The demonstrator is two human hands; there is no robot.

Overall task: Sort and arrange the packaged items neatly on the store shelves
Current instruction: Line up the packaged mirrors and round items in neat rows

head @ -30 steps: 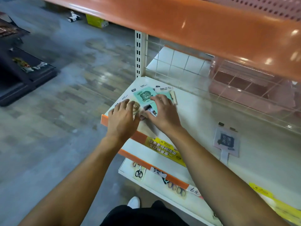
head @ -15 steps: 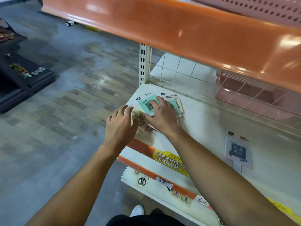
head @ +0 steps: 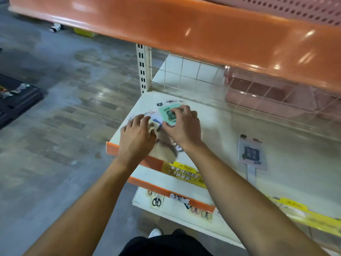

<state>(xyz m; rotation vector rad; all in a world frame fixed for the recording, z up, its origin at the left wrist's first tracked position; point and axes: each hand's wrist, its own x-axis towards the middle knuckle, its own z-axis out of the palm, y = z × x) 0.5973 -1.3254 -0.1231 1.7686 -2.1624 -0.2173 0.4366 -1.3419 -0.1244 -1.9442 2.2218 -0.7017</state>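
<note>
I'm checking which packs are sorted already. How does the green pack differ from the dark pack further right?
The green pack has a mint-green card; the dark pack has a dark one in a pale sleeve. The green pack lies on other packs at the shelf's left end, under the right hand; the dark pack lies alone, untouched. Both lie flat on the same shelf.

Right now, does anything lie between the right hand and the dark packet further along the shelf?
Nothing visible does. The right hand rests on the green packet at the shelf's left end; only bare shelf lies between it and the dark packet.
</note>
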